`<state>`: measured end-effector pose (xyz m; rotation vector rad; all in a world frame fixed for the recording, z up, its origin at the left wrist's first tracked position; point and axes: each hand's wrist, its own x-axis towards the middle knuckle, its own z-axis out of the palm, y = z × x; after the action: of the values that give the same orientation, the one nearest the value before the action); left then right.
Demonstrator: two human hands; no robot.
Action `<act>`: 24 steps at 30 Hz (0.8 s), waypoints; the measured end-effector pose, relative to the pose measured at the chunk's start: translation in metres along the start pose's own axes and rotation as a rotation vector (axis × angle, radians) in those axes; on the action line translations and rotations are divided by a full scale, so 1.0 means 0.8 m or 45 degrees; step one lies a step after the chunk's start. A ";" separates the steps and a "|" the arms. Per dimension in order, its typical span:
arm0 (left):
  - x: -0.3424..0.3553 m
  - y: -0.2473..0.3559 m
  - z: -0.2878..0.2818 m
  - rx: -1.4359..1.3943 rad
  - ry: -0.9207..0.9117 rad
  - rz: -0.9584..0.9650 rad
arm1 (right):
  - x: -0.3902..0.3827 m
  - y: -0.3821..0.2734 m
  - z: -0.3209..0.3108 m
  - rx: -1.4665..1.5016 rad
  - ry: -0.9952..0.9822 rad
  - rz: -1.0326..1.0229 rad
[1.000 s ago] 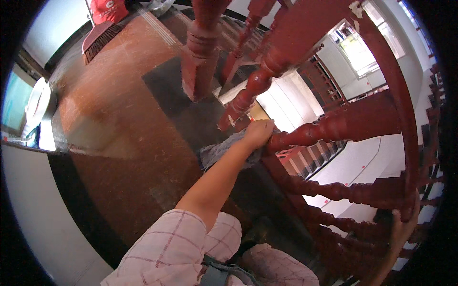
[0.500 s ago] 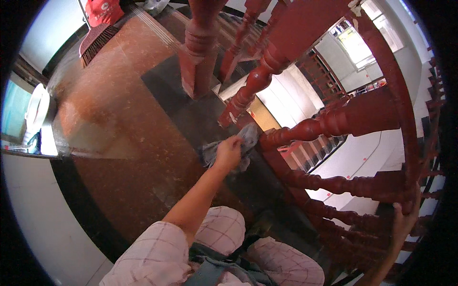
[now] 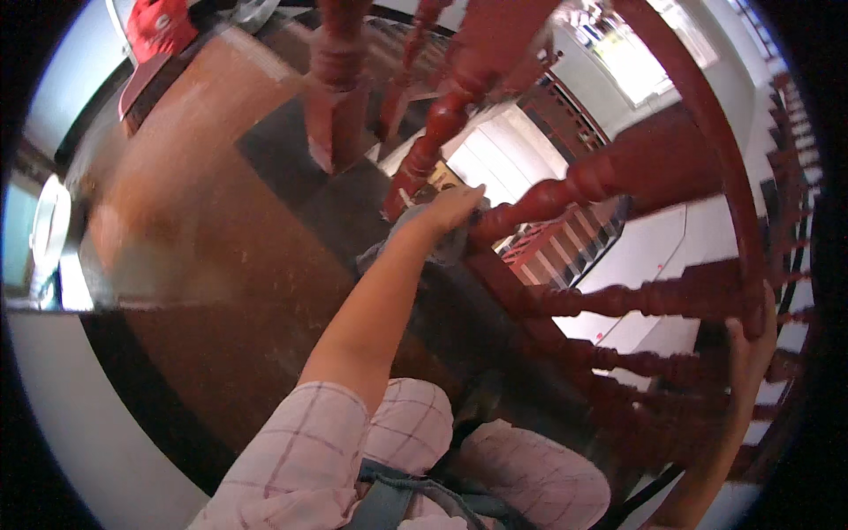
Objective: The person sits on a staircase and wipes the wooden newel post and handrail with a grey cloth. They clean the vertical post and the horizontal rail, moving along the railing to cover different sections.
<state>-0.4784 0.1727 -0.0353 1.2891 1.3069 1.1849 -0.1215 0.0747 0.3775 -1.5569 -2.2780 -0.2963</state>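
My left hand (image 3: pixel 455 209) is closed around a grey cloth (image 3: pixel 449 249), which bunches under the palm and hangs down past the wrist. Hand and cloth are at the foot of a dark red turned baluster (image 3: pixel 565 188), by the red bottom rail (image 3: pixel 495 281). My forearm covers part of the cloth, and the fingertips are partly hidden. At the right, my right hand (image 3: pixel 753 340) wraps round the curved red handrail (image 3: pixel 738 194), holding it low near the tops of the balusters.
A square-based newel post (image 3: pixel 336 124) stands ahead on the black floor border (image 3: pixel 283 146). A broom (image 3: pixel 146 84) and a red bag (image 3: pixel 161 28) are at the far left. A white basin (image 3: pixel 53 221) sits at the left edge. Beyond the balusters, stairs (image 3: pixel 565 252) drop to a lower level.
My left hand has pushed forward with the cloth, from above the black border into the gap by the baluster's foot. The right hand stays on the handrail. The view has shifted slightly.
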 end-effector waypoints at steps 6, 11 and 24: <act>-0.067 0.038 0.023 0.162 0.420 -0.088 | 0.007 -0.016 0.006 0.026 0.043 0.149; -0.102 0.010 0.053 0.295 0.698 0.089 | 0.005 -0.030 -0.007 -0.168 0.105 0.041; -0.262 0.110 0.027 -1.611 0.226 -0.686 | -0.160 -0.086 0.350 1.086 -1.302 -0.165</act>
<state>-0.4415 -0.0371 0.0467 -0.0811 0.6489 1.3371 -0.1936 0.0441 0.0720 -1.1580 -2.5403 1.5589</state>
